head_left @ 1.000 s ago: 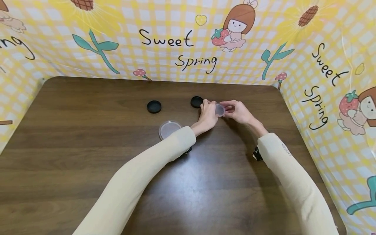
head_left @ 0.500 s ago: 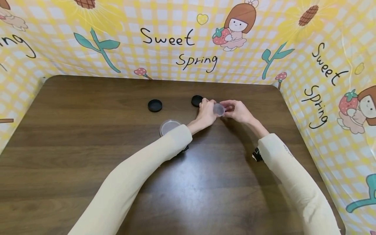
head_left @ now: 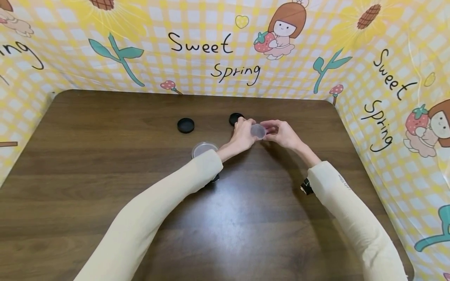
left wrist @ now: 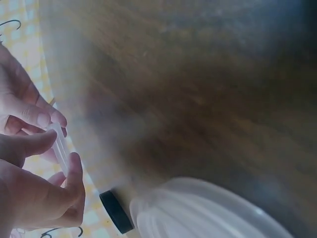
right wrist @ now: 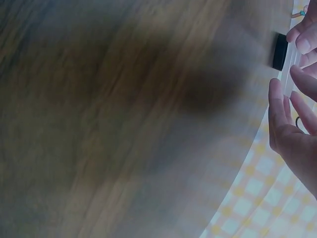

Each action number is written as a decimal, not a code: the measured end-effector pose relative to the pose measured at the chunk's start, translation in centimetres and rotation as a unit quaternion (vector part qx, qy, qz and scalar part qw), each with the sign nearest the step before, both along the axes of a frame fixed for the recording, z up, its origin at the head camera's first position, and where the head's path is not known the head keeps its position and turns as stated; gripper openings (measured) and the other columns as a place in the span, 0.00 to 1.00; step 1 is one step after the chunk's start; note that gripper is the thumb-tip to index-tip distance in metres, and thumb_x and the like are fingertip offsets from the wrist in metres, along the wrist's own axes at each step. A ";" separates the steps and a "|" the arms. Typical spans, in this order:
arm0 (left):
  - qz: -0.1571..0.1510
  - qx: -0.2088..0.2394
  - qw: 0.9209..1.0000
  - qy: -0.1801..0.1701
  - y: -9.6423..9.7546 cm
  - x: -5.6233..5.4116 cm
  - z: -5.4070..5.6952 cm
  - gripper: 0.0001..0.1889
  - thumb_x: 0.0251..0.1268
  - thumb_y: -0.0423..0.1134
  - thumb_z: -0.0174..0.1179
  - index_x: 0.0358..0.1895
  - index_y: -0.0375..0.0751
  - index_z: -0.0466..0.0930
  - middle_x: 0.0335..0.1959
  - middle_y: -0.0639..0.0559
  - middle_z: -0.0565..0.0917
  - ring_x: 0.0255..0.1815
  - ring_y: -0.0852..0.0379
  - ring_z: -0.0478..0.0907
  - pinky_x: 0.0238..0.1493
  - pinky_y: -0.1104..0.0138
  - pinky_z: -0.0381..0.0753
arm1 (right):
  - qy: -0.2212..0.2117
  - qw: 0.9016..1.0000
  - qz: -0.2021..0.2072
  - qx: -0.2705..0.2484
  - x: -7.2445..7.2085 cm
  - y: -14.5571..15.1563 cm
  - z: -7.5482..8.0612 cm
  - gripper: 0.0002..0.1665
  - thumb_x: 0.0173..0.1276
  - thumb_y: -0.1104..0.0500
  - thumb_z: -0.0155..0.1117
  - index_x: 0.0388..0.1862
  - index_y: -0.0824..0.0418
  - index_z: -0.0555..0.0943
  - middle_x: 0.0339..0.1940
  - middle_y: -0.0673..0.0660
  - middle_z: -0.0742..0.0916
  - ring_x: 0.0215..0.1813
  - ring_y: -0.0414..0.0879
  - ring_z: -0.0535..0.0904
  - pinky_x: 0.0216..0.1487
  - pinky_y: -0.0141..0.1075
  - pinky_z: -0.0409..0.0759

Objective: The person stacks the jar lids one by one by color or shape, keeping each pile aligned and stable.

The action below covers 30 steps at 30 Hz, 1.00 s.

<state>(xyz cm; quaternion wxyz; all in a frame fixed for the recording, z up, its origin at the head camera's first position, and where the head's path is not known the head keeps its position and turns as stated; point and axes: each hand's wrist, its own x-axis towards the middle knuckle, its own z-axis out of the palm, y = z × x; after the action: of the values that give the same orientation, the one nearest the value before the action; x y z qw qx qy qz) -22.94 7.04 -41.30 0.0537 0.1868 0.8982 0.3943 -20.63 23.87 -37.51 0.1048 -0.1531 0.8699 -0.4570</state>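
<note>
Both hands meet near the far side of the table, raised over the wood. Between them is a small round translucent plastic lid (head_left: pixel 258 132). My left hand (head_left: pixel 241 136) pinches its left edge; in the left wrist view, thumb and fingers lie on either side of the thin lid (left wrist: pixel 60 151). My right hand (head_left: pixel 284 135) holds the right edge between thumb and fingers. A black round cap (head_left: pixel 236 118) lies just behind my left hand, which partly covers it. Under the left sleeve, a larger clear round lid (head_left: pixel 204 148) is partly hidden.
A second black round cap (head_left: pixel 185 125) lies on the brown wooden table (head_left: pixel 105 164), left of the hands. Yellow checked cloth (head_left: pixel 197 23) stands up along the back and sides. A black wrist device (head_left: pixel 307 187) sits under the right sleeve.
Both hands have shifted slightly left with the small lid still between them; the left forearm moved left, covering more of the larger clear lid. The view has shifted a little.
</note>
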 end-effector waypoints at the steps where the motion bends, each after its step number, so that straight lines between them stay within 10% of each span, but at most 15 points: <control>1: -0.001 0.002 1.000 -0.001 -0.2 0.0 0.1 0.26 0.57 0.33 0.69 0.59 0.31 0.74 0.54 0.36 0.73 0.57 0.41 0.65 0.58 0.56 0.69 | 0.002 1.000 0.000 -0.003 0.1 -0.1 0.0 0.26 0.61 0.78 0.61 0.59 0.83 0.70 0.56 0.78 0.76 0.54 0.70 0.75 0.44 0.28 0.76; 22: -0.001 0.031 1.000 0.003 -4.1 1.0 0.7 0.25 0.54 0.31 0.70 0.56 0.29 0.76 0.48 0.40 0.80 0.56 0.48 0.69 0.55 0.62 0.70 | 0.032 0.999 -0.017 -0.012 -0.2 -2.2 -2.5 0.26 0.61 0.71 0.67 0.59 0.73 0.76 0.50 0.70 0.82 0.50 0.59 0.80 0.44 0.31 0.78; 30: 0.005 0.040 0.999 -0.004 -5.4 1.7 1.3 0.26 0.54 0.31 0.70 0.58 0.30 0.75 0.48 0.39 0.76 0.54 0.47 0.70 0.53 0.62 0.71 | 0.025 0.999 -0.023 -0.038 0.7 -3.8 -1.5 0.27 0.59 0.74 0.67 0.59 0.75 0.74 0.52 0.72 0.80 0.51 0.62 0.80 0.51 0.46 0.78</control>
<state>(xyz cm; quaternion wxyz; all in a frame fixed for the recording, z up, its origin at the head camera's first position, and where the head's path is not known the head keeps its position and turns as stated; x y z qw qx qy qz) -21.23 1.64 -40.01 0.0479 0.1826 0.8823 0.4313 -19.92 20.07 -39.02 0.0662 -0.1483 0.8576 -0.4879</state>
